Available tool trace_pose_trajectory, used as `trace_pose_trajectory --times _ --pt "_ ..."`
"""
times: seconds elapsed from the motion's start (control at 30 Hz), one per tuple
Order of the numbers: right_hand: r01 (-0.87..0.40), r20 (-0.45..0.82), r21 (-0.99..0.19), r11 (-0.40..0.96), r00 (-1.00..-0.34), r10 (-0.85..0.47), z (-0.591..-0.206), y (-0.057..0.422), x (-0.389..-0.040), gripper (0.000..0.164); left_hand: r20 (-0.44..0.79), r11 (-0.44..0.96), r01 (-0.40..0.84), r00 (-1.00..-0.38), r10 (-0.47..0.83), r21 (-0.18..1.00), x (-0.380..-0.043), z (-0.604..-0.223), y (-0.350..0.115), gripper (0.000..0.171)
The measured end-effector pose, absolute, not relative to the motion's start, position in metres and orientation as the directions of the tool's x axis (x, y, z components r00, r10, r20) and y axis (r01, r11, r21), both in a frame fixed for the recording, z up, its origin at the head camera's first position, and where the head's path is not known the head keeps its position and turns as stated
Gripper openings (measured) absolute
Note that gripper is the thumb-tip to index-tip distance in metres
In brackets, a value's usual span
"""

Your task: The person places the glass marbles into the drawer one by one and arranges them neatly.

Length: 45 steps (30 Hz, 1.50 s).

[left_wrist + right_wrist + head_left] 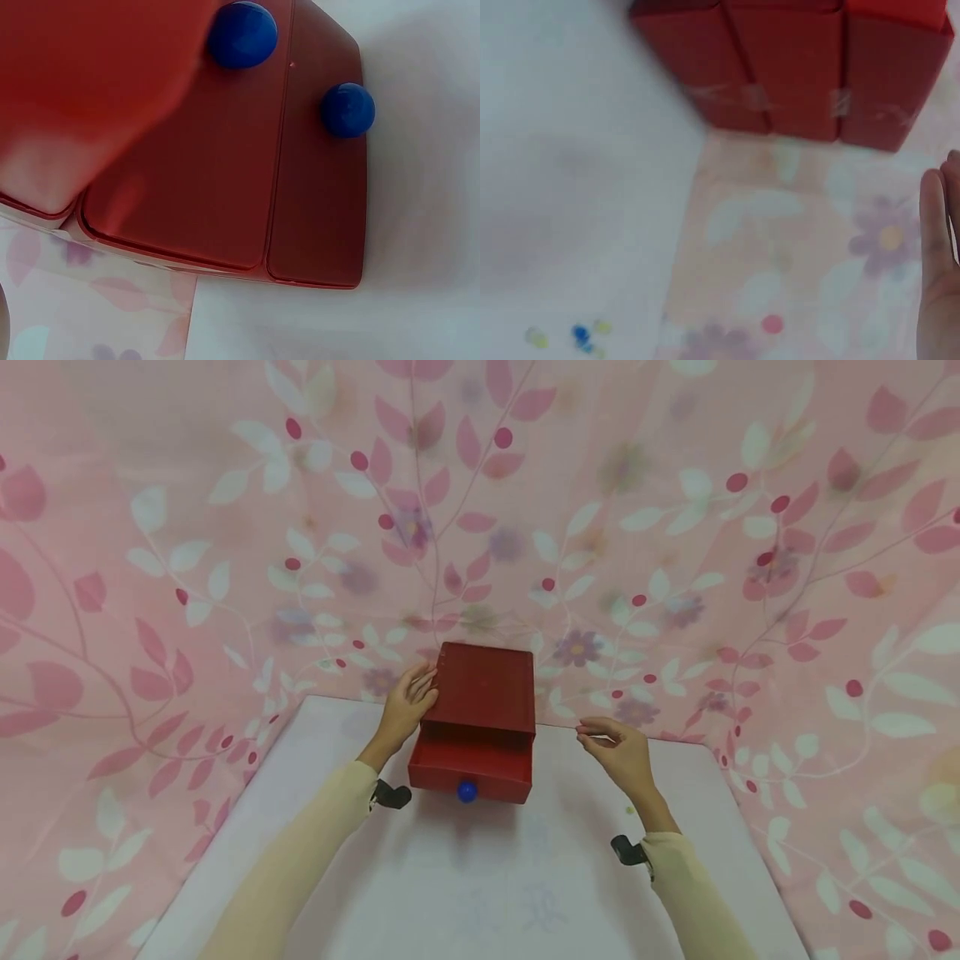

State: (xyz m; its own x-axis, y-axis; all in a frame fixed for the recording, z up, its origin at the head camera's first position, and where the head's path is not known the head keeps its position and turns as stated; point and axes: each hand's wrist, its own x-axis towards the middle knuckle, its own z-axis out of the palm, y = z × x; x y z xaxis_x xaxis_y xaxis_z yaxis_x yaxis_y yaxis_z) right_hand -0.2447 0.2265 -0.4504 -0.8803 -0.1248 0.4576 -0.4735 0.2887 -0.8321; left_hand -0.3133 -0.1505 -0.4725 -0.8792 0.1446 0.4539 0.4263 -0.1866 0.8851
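A red chest of drawers [486,689] stands at the back of the white table. Its top drawer [468,770] is pulled out, with a blue knob [467,791] on the front; no contents show in the visible part. My left hand [408,703] rests against the chest's left side, fingers extended. In the left wrist view, two lower drawers with blue knobs [348,110] are closed, and the pulled-out drawer blurs the upper left. To the right of the chest, my right hand [618,753] is held apart from it, fingers fairly straight, thumb close below, with nothing seen in it.
A pink floral cloth [480,527] hangs behind and around the white table [465,877]. Small blue and yellow spots [581,334] show on the white surface in the right wrist view; I cannot tell whether they are loose. Dark camera mounts [628,850] sit at both wrists.
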Motion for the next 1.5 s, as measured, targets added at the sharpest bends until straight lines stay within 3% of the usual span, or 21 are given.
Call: trace_pose_trajectory --times 0.33,0.53,0.87,1.13,1.5 --pt "-0.418 0.536 -0.780 0.467 -0.831 0.152 -0.498 0.276 -0.260 0.026 0.456 -0.177 0.431 -0.879 0.142 0.885 -0.312 -0.472 -0.150 0.060" --pt "-0.371 0.550 -0.765 0.527 -0.802 0.234 -0.528 0.301 -0.273 0.023 0.453 -0.171 0.428 -0.880 0.142 0.887 -0.314 -0.472 -0.150 0.060" --pt "-0.242 0.480 -0.740 0.628 -0.843 0.241 -0.568 0.313 -0.268 0.022 0.447 -0.181 0.422 -0.885 0.129 0.888 -0.314 -0.471 -0.150 0.060" --pt "-0.225 0.463 -0.731 0.644 -0.857 0.227 -0.591 0.313 -0.266 0.022 0.454 -0.184 0.429 -0.881 0.130 0.885 -0.315 -0.473 -0.150 0.061" --pt "-0.051 0.323 -0.701 0.711 -0.912 0.253 -0.608 0.318 -0.265 0.030 0.438 -0.164 0.416 -0.890 0.128 0.894 -0.316 -0.474 -0.150 0.061"
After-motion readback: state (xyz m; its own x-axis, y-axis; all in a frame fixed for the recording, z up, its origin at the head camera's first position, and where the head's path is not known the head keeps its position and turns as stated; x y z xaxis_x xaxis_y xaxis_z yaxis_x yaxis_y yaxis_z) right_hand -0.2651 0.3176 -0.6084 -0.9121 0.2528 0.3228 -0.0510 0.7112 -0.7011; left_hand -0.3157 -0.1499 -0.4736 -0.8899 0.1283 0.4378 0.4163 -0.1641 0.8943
